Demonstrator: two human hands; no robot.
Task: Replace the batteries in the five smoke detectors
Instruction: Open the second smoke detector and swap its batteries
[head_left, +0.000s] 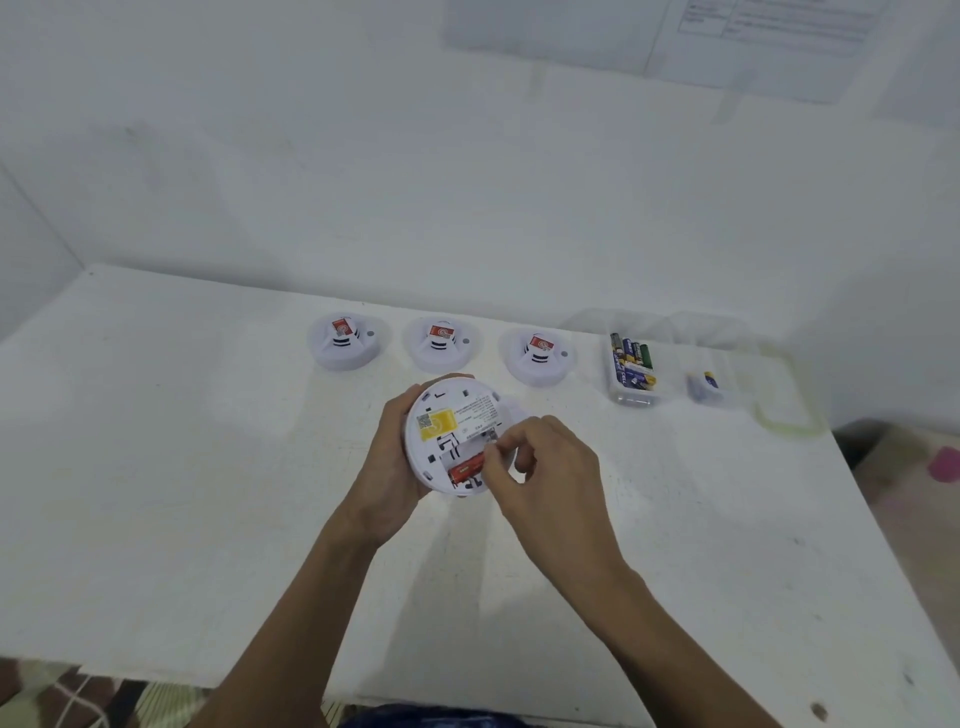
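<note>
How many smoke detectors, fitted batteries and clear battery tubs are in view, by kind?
Smoke detectors in the back row: 3
Smoke detector gripped by the left hand: 1
Red battery in it: 1
Clear battery tubs: 2
Total: 7
White shape behind the held detector: too hidden to count.

Open room over white tabletop (156, 467) left and front; three white round smoke detectors (441, 345) and clear plastic battery box (636, 399) block rear.
</note>
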